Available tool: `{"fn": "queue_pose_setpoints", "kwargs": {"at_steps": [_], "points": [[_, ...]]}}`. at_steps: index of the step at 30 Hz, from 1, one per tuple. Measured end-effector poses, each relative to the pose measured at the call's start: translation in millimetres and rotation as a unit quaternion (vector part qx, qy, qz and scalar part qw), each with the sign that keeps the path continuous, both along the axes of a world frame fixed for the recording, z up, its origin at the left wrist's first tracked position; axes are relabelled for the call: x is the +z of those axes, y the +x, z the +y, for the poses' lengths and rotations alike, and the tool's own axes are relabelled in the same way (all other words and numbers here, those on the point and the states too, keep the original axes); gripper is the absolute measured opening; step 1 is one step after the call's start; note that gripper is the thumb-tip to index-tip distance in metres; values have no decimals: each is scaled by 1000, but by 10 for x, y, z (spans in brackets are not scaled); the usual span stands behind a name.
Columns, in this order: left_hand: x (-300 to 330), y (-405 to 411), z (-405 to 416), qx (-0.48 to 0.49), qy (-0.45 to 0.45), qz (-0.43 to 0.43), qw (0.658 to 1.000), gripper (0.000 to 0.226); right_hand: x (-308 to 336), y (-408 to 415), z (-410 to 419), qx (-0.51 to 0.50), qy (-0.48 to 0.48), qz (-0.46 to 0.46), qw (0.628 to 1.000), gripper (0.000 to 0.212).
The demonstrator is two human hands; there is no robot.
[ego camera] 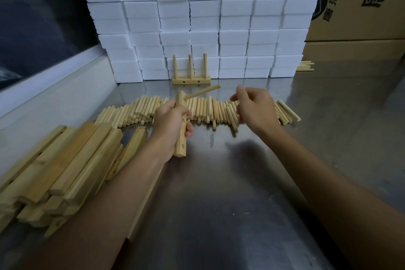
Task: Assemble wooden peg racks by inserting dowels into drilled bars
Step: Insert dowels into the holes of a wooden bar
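Beyond both hands, a wall of white foam blocks (203,17) rises from the steel table (241,182). Past the right hand, to its right, stand cardboard boxes (359,6), with a few loose sticks (305,66) at their foot. Beside the left forearm, on its outer side, lies a heap of drilled bars (65,166). A long row of dowels (201,109) stretches across the table just behind both hands. Straight ahead of the hands, against the foam, stands a finished rack (191,74) with three upright pegs.

The left hand (169,120) grips a bar (181,129) around its middle, held roughly upright above the table, holes showing below the fingers. One dowel (201,94) sits in the bar's upper end, slanting up and to the right, toward the right hand. The right hand (255,108) hovers over the dowel row, near that dowel's tip but apart from it, fingers loosely curled and holding nothing visible.
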State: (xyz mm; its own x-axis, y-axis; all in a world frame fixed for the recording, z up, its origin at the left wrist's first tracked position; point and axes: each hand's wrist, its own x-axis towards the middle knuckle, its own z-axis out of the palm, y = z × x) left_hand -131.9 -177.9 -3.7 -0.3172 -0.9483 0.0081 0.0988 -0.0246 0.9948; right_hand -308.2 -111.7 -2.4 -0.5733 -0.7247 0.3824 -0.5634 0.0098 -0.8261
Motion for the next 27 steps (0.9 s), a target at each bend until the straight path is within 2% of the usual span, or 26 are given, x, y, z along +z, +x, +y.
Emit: {"fn": "queue_pose_setpoints", "kwargs": {"at_steps": [6, 9, 13, 17, 22, 27], "points": [[102, -48, 20, -31, 71, 70, 995, 15, -158, -93, 0, -113, 71, 156, 979, 27], [91, -45, 45, -40, 94, 60, 993, 18, -204, -54, 15, -115, 108, 233, 960, 22], [56, -52, 52, -31, 109, 45, 993, 19, -225, 3, 20, -105, 147, 301, 936, 28], [-1, -73, 51, -27, 128, 38, 991, 20, -241, 35, 20, -100, 175, 322, 925, 27], [-53, -57, 29, -37, 174, 68, 982, 20, -234, 70, 10, -93, 188, 316, 925, 24], [-84, -66, 29, -38, 180, 70, 980, 25, -260, 55, -7, -107, 183, 308, 927, 23]]}}
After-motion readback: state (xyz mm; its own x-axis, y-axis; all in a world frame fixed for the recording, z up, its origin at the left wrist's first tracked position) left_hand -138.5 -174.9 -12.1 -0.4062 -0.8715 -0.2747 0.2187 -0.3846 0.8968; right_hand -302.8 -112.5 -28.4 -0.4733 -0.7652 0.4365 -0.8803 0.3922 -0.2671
